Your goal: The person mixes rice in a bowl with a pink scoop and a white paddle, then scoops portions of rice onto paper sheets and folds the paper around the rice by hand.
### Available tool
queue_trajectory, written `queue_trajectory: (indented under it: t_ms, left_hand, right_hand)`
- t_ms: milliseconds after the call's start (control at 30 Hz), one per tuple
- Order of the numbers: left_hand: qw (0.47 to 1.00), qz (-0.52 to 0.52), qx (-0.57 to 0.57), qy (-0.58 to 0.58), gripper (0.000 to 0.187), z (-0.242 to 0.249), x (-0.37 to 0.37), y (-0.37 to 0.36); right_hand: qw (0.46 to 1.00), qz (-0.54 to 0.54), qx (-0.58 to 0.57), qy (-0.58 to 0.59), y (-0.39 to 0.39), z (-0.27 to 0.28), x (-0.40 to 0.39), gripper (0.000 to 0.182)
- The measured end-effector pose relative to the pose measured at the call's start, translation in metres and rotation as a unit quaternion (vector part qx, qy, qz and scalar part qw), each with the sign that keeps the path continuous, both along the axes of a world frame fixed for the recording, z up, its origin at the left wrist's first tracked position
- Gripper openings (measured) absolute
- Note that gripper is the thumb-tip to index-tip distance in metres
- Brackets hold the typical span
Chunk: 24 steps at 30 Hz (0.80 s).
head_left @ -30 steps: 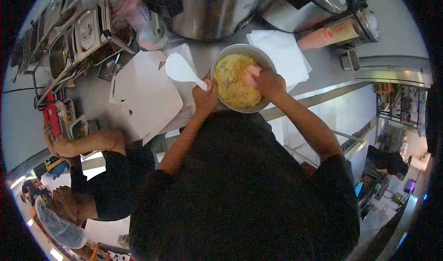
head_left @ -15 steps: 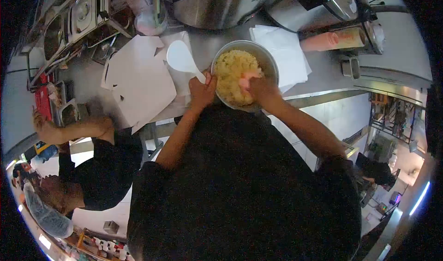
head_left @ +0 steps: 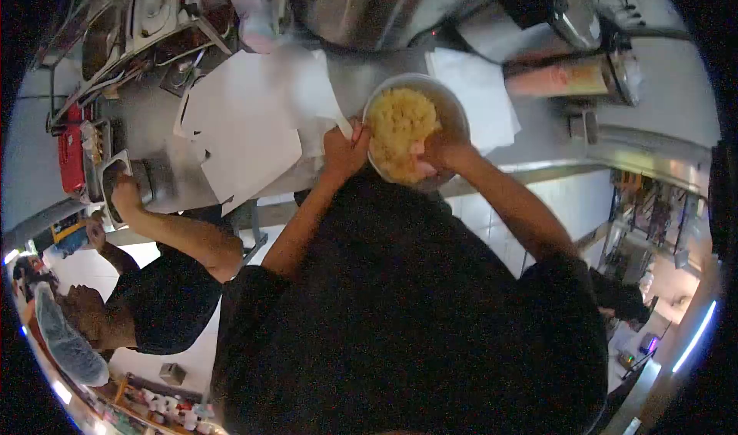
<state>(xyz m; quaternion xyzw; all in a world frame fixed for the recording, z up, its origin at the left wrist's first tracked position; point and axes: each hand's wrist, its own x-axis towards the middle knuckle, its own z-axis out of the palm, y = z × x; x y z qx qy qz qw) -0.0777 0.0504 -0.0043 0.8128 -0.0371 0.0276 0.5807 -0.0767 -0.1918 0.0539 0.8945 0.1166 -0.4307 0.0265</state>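
A round metal bowl [head_left: 463,123] with yellowish rice [head_left: 403,120] in it stands at the counter's front edge. My left hand [head_left: 346,149] is closed round the handle of a white rice paddle [head_left: 314,89], right beside the bowl's left rim. The paddle's broad, blurred head points up and left over white paper. Inside the bowl, my right hand [head_left: 448,152] is closed at the rice's right side. A small pale pink thing [head_left: 418,158] shows at its fingers, partly hidden and too blurred to name.
Cut white sheets [head_left: 238,120] lie left of the bowl and a stack of white paper [head_left: 480,96] lies right. Behind stands a large metal pot [head_left: 361,12]. Pink cups [head_left: 546,80] lie at the right. A co-worker's hand [head_left: 127,193] reaches into a metal container at the left.
My right hand has shifted slightly down and right in the bowl, and the rice has moved with it. The co-worker's hand has moved into the metal container. The view has shifted slightly.
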Motion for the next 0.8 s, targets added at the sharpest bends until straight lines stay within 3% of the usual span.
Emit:
queue_trajectory:
  t_ms: [100, 167, 233, 267, 367, 467, 500, 533, 600, 633, 700, 800]
  left_hand:
    - [0.997, 0.006, -0.070, 0.028, 0.036, -0.006, 0.009, 0.005]
    - [0.996, 0.010, -0.089, 0.023, 0.035, -0.006, 0.015, 0.010]
    - [0.997, 0.004, -0.080, 0.016, 0.034, -0.005, 0.015, 0.013]
    - [0.998, 0.000, -0.061, 0.006, 0.034, -0.004, 0.018, 0.015]
    - [0.998, -0.007, -0.062, 0.016, 0.035, -0.002, 0.018, 0.018]
    - [0.998, -0.006, -0.060, -0.003, 0.035, -0.013, 0.017, 0.020]
    - [0.998, -0.007, -0.053, -0.017, 0.034, -0.015, 0.018, 0.019]
    - [0.994, -0.012, -0.090, 0.058, 0.032, -0.008, 0.019, 0.017]
    - [0.992, -0.027, -0.083, 0.092, 0.032, 0.004, 0.022, 0.011]
    - [0.991, -0.035, -0.075, 0.104, 0.031, 0.006, 0.018, 0.011]
    - [0.993, -0.029, -0.049, 0.103, 0.031, 0.001, 0.005, 0.014]
    - [0.997, -0.004, -0.027, 0.069, 0.030, -0.003, 0.009, 0.017]
  right_hand:
    - [0.986, 0.161, 0.039, 0.001, 0.002, 0.009, 0.006, 0.047]
    - [0.993, 0.102, 0.050, -0.041, 0.008, 0.003, -0.002, 0.045]
    - [0.981, -0.137, 0.037, -0.135, 0.035, -0.033, -0.016, 0.042]
    - [0.984, -0.133, 0.043, -0.106, 0.067, 0.028, -0.002, 0.038]
    - [0.985, 0.003, 0.021, -0.168, 0.032, 0.007, 0.003, 0.040]
    - [0.974, -0.139, 0.002, -0.181, 0.025, 0.068, 0.024, 0.047]
    - [0.956, -0.182, 0.124, -0.194, 0.022, 0.060, 0.030, 0.047]
    - [0.922, -0.222, 0.244, -0.202, 0.020, 0.039, 0.038, 0.048]
    - [0.931, -0.173, 0.299, -0.121, 0.007, -0.055, 0.042, 0.049]
    - [0.955, -0.155, 0.214, -0.136, 0.029, -0.043, 0.028, 0.051]
    - [0.952, -0.152, 0.263, -0.041, 0.103, 0.091, 0.005, 0.049]
    - [0.968, -0.025, 0.249, -0.034, 0.057, 0.018, -0.001, 0.063]
